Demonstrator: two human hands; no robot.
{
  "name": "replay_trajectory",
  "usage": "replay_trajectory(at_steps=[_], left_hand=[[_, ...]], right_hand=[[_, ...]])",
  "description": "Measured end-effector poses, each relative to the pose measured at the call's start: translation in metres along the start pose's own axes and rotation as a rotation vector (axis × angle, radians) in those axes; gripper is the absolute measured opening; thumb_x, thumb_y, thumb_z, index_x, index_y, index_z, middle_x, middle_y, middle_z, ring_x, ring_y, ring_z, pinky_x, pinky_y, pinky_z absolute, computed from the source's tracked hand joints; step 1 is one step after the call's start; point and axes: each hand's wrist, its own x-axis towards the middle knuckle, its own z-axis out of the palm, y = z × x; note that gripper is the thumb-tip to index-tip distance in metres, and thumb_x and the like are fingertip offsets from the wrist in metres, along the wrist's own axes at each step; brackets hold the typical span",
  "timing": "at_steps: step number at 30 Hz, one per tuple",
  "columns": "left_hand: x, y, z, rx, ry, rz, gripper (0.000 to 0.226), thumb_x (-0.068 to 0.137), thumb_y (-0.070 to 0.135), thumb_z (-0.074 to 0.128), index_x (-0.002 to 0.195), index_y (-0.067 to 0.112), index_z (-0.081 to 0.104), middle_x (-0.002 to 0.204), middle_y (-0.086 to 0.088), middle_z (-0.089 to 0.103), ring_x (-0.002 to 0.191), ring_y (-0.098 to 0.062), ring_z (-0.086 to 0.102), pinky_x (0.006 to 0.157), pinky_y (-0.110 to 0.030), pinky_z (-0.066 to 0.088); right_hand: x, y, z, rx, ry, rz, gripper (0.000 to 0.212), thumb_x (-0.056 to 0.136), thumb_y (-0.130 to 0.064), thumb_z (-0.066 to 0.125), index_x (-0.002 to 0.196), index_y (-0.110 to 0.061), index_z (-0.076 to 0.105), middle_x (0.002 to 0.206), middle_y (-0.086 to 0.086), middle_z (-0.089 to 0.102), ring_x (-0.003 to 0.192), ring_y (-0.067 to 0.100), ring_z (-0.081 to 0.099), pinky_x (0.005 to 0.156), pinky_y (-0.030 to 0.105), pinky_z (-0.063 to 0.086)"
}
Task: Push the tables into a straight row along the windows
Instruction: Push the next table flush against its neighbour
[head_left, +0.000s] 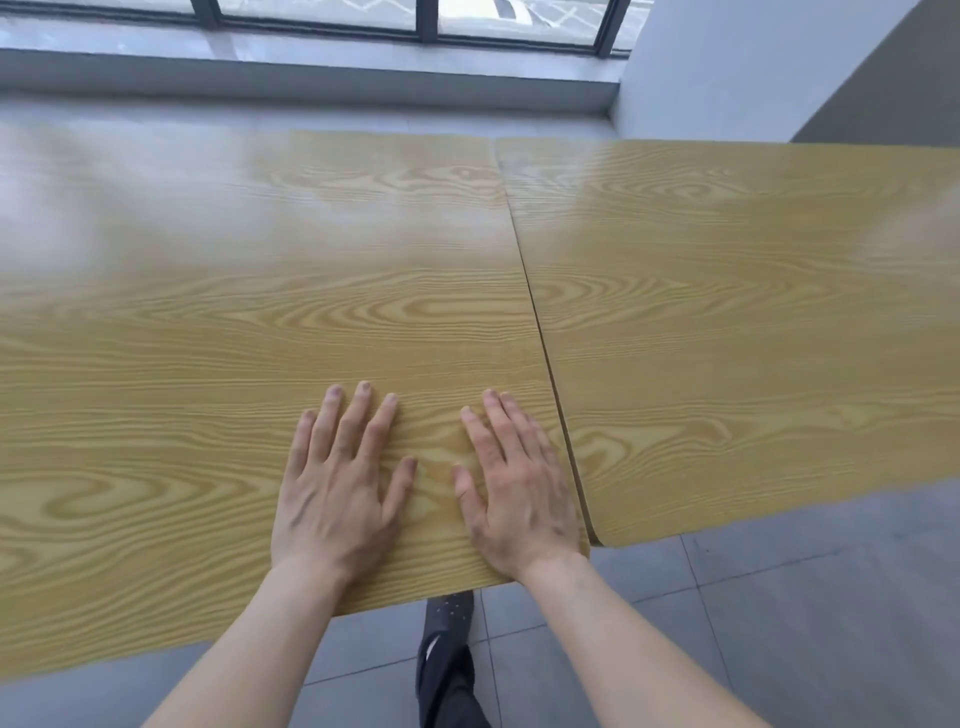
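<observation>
Ahead of the hands (426, 488) the bench (208, 312) lay bare and open to the sill (311, 83); right of them a second bench (727, 312) butted close, a wall (753, 67) beyond.

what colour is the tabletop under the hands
Yellowish wood grain with swirling rings on the tabletop, seen in the head view.

Two hands flat on a wooden table

The left hand (337, 478) and right hand (519, 488) lie spread on the near table (208, 338), close to its edge. A second table (727, 312) sits just beside it, below the windows (322, 15).
</observation>
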Motion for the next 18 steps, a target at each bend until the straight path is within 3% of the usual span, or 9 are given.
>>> replay_trajectory(at_steps=[18], left_hand=[[0.005, 0.012, 0.003, 0.034, 0.023, -0.048, 0.068, 0.099, 0.057, 0.03, 0.159, 0.027, 0.027, 0.169, 0.0, 0.019, 0.158, -0.022, 0.004, 0.127, -0.047, 0.007]], right_hand=[[0.006, 0.017, -0.003, 0.046, 0.033, -0.026, 0.057, 0.104, -0.049, 0.034, 0.157, -0.026, 0.036, 0.169, 0.0, 0.021, 0.157, 0.014, 0.007, 0.127, 0.038, 0.013]])
